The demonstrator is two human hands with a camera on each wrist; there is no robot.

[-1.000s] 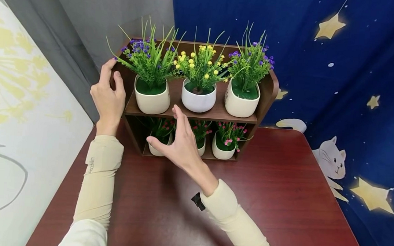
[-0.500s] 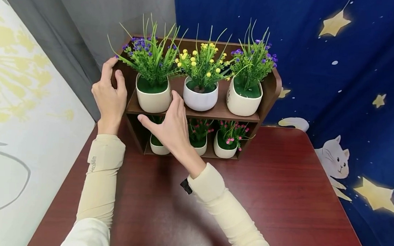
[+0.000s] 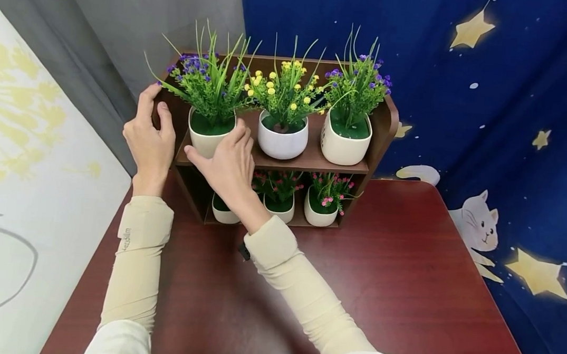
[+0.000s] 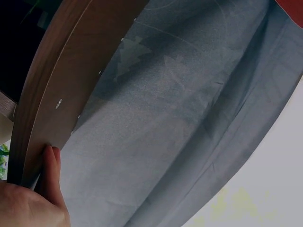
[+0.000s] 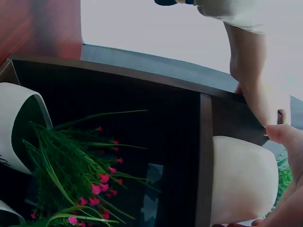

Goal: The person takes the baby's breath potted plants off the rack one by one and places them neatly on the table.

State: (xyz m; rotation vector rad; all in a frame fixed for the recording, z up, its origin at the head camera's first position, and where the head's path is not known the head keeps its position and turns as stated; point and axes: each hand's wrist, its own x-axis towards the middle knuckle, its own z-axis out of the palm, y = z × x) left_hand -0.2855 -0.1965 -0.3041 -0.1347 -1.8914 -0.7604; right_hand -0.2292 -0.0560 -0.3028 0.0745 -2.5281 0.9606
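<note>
Now your right hand [image 3: 231, 167] has come across to the cream pot [image 3: 205, 144] at the left end of the upper board of the brown shelf [image 3: 312, 160]; half a second ago it was a little farther right, in front of the gap between that pot and the white pot [image 3: 282, 146]. What this means is that the cream pot lies between your thumb and fingers, the fingers along its right side and the thumb in front of its left part. Your right hand is spread wide, with the thumb well apart from the fingers; the right wrist view shows them on either side of the pot, but you cannot tell whether the thumb touches. The pot stands upright on the board, its purple flowers [image 3: 193, 65] and grass blades rising behind your hand. Your left hand [image 3: 149, 142] stays at the shelf's left side panel [image 4: 53, 97], narrow around its edge: the left wrist view shows fingers against the outer face, while in the head view the thumb lies on the inner side. The white pot and the right cream pot [image 3: 345, 149] stand along the same board, apart from your fingers.
</note>
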